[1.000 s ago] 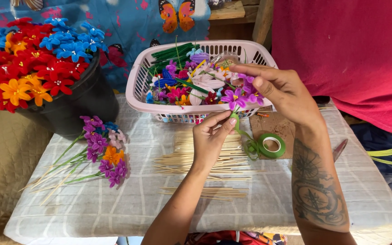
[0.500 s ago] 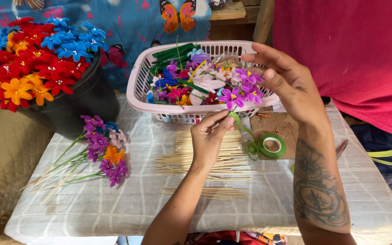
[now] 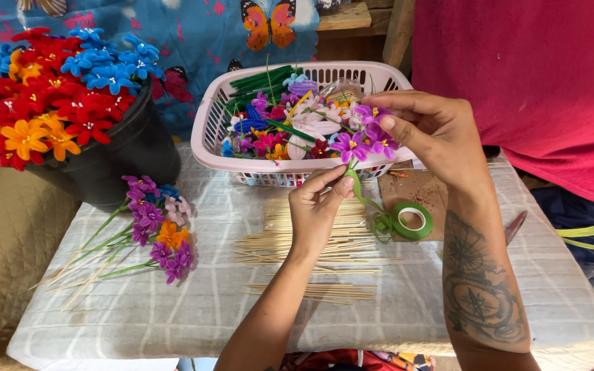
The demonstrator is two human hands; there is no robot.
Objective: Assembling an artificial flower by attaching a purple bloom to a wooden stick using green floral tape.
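My right hand (image 3: 429, 135) pinches a small cluster of purple artificial flowers (image 3: 360, 140) above the table, just in front of the pink basket (image 3: 209, 143). My left hand (image 3: 317, 206) grips the green-wrapped stem below the blooms between thumb and fingers. A strip of green floral tape runs from that stem down to the tape roll (image 3: 411, 221), which lies on a brown card on the table. Under my left hand lies a pile of thin wooden sticks (image 3: 283, 242).
A black bucket (image 3: 132, 151) of red, orange and blue artificial flowers stands at the left. Finished purple and orange stems (image 3: 154, 227) lie on the cloth-covered table. The basket holds mixed flowers and green stems. A person in a red shirt (image 3: 537, 75) sits at right. Scissors (image 3: 515, 227) rest by my right forearm.
Both hands have stayed close together on the purple flowers; the left fingers have shifted slightly up the stem, and the cluster has turned a little. The tape roll has not moved.
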